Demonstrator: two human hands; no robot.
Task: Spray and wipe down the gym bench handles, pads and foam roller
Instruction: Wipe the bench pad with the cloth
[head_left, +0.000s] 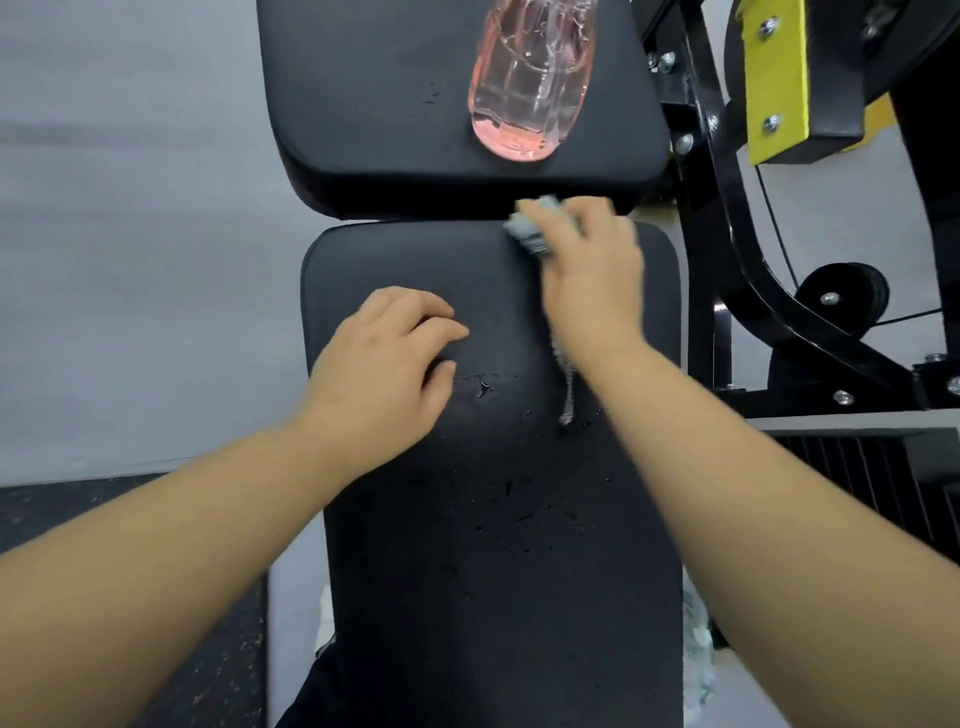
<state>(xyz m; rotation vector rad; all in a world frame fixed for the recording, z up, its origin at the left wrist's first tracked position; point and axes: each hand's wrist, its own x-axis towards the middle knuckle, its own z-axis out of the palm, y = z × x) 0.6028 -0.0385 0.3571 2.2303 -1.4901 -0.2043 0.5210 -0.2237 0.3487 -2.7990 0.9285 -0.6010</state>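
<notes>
Black pad (415, 597), spray droplets (511, 493) unwiped behind the right hand (592, 275), which clutches a cloth (532, 228); left hand (384, 358) rests alongside, loosely curled, empty; spray bottle (530, 88) beyond the knuckles: wiping seemingly just begun.

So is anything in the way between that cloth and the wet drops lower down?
Nothing visible. The right hand grips the cloth at the top edge of the lower pad, and bare pad runs down to the droplets. The left hand rests to the left; the spray bottle sits on the upper pad.
</notes>
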